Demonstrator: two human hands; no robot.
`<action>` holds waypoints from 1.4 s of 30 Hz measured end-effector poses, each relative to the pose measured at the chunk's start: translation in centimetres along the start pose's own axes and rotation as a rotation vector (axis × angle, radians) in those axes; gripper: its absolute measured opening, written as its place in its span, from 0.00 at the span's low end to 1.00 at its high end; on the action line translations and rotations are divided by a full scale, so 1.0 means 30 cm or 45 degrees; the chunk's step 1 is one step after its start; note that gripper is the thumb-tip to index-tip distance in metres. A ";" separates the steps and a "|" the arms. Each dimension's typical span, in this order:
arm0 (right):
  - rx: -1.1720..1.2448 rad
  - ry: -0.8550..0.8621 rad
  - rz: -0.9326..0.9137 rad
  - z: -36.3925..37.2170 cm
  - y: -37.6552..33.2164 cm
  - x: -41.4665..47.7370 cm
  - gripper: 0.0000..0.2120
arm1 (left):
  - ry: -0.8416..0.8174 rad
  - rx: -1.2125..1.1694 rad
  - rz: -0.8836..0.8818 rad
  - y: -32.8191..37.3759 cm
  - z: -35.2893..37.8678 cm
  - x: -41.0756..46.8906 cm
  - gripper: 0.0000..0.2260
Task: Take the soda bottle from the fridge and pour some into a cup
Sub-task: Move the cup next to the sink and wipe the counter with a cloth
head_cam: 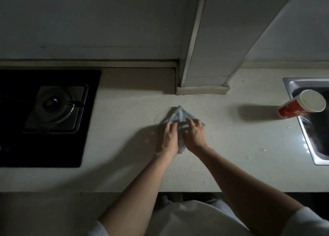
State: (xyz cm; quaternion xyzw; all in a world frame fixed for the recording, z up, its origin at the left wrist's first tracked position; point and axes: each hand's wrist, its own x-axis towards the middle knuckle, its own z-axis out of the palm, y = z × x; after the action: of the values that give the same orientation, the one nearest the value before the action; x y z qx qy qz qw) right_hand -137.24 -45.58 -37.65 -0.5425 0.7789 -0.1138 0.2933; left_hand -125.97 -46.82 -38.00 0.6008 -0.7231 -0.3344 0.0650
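A dim, pale countertop (124,164) is noted between hob (44,146) and sink (287,82). The left hand (168,136) and right hand (195,135) are pressed, fingers together, onto a folded cloth (179,114); the cup (295,109) is seen well to their right.

Left hand (169,137) and right hand (195,134) press a folded cloth (179,115) on the counter (124,164).

The middle of the desk (124,173) is taken up by the cloth (179,115) and the left hand (168,136) and right hand (195,134) resting on it. Open surface is left on either side, bounded leftward by the hob (44,118), rightward by the cup (300,105) at the sink (320,162) rim, and behind by the pillar (210,58)
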 end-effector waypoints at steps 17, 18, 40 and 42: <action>-0.081 -0.064 0.002 0.045 -0.072 0.112 0.21 | 0.541 0.020 -0.018 -0.130 -0.102 0.081 0.03; -0.085 -0.074 -0.004 0.047 -0.086 0.122 0.22 | 0.569 0.015 -0.013 -0.134 -0.116 0.089 0.03; -0.436 -0.309 -0.687 0.140 -0.211 0.058 0.24 | 0.138 0.507 -0.033 -0.262 -0.163 0.047 0.17; -0.463 -0.279 -0.700 0.133 -0.183 0.044 0.26 | 0.144 0.570 -0.042 -0.232 -0.148 0.035 0.15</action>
State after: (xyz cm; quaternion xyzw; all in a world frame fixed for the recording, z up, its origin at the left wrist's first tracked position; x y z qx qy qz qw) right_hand -130.96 -48.33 -38.57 -0.7845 0.5750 0.0110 0.2320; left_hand -118.30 -49.96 -38.84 0.6299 -0.7645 -0.1323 -0.0351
